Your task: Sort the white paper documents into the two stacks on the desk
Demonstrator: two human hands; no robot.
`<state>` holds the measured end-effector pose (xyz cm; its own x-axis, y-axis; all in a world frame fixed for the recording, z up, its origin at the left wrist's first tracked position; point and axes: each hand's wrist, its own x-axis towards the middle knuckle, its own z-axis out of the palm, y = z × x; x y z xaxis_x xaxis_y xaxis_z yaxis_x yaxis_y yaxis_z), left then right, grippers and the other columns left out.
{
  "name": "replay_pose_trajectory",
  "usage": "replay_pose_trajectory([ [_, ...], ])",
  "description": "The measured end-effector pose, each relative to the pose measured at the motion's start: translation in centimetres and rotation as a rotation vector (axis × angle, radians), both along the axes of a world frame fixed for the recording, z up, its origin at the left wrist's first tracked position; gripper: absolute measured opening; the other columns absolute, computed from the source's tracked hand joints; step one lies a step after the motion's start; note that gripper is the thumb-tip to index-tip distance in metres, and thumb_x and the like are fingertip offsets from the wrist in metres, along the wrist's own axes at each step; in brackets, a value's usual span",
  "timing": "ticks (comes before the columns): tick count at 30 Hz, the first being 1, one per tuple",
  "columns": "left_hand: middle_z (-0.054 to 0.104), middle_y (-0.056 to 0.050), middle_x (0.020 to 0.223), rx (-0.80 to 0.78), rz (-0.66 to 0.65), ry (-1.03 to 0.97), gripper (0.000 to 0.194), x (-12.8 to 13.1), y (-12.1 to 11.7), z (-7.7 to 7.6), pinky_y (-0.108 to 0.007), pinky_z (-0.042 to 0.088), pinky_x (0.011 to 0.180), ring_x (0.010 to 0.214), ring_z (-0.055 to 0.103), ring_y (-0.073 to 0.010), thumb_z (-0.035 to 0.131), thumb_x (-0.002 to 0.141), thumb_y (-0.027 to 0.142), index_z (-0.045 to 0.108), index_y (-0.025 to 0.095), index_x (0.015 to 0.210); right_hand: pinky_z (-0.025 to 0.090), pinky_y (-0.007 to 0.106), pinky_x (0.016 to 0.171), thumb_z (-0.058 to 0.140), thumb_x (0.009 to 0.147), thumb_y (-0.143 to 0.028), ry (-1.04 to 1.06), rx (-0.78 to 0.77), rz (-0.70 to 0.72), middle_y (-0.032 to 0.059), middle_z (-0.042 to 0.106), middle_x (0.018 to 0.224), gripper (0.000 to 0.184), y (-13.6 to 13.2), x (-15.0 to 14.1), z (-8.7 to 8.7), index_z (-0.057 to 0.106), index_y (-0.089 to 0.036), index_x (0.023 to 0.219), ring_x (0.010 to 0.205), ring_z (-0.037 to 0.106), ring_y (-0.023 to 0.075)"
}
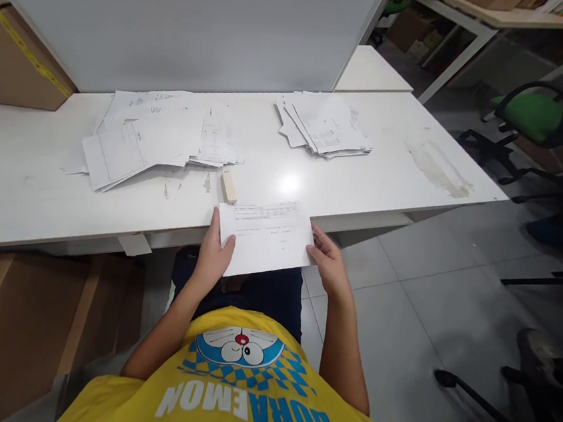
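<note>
A printed sheet of paper (265, 243) is held at the desk's front edge, just above my lap. My left hand (216, 248) grips its left side, thumb on top. At the opposite side, my right hand (327, 256) pinches the edge between thumb and fingers. Whether it is one sheet or several, I cannot tell. Just beyond it lies a small cream-coloured block-like object (229, 186) on the desk. A spread-out pile of papers (153, 137) sits at the back left, and a smaller stack of papers (325, 127) at the back right.
The white desk (390, 175) backs onto a grey-white partition (205, 22). A cardboard box (20, 63) stands at its left end, with larger cardboard boxes (23, 325) below. Green-seated office chairs (531, 111) and a tiled floor (427, 307) lie to the right.
</note>
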<state>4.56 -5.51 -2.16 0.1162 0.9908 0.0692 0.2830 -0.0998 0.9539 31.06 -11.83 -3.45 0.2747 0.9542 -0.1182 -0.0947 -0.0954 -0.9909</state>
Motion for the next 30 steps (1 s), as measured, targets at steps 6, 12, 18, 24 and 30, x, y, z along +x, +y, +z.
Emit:
replay_pose_trajectory([
  [6,0.059,-0.015,0.134,0.054,-0.007,0.144,0.070,0.0,1.3,0.8,-0.032,0.054,0.084,0.087,0.065,-0.0165,0.057,0.090,0.026,0.031,0.021,0.155,0.038,0.053,0.116,0.067,0.078,-0.030,-0.008,0.014,-0.138,0.0049,0.062,0.138,0.054,0.5,0.2,0.4,0.065,-0.026,0.131,0.134,0.052,0.0283],
  [12,0.060,-0.011,0.117,0.122,-0.021,0.401,0.058,0.0,2.1,2.9,-0.032,0.052,0.081,0.081,0.062,-0.0170,0.052,0.092,0.025,0.043,0.019,0.149,0.039,0.054,0.115,0.067,0.077,-0.030,-0.020,-0.012,-0.184,0.0043,0.064,0.136,0.052,0.8,0.7,0.8,0.066,-0.026,0.129,0.133,0.054,0.0284],
  [18,0.058,-0.012,0.116,0.205,-0.010,0.543,0.050,0.0,2.6,2.7,-0.033,0.052,0.081,0.092,0.064,-0.0233,0.049,0.094,0.026,0.049,0.016,0.143,0.041,0.053,0.114,0.068,0.079,-0.032,0.004,-0.003,-0.209,0.0058,0.063,0.138,0.053,0.3,0.0,1.5,0.065,-0.026,0.132,0.134,0.053,0.0294],
  [24,0.056,-0.015,0.118,0.107,-0.032,0.810,0.047,1.2,2.4,4.6,-0.034,0.054,0.077,0.094,0.066,-0.0259,0.041,0.097,0.023,0.045,0.012,0.143,0.043,0.054,0.112,0.070,0.080,-0.033,0.007,0.011,-0.221,0.0057,0.064,0.136,0.052,-0.4,-0.1,2.1,0.065,-0.026,0.131,0.133,0.054,0.0302],
  [30,0.056,-0.015,0.119,0.087,-0.036,0.945,0.048,1.9,2.2,5.6,-0.032,0.054,0.071,0.092,0.067,-0.0252,0.041,0.098,0.023,0.042,0.011,0.145,0.042,0.055,0.113,0.070,0.080,-0.035,-0.005,0.008,-0.215,0.0050,0.064,0.136,0.051,-0.5,0.0,2.2,0.065,-0.029,0.131,0.133,0.054,0.0304],
])
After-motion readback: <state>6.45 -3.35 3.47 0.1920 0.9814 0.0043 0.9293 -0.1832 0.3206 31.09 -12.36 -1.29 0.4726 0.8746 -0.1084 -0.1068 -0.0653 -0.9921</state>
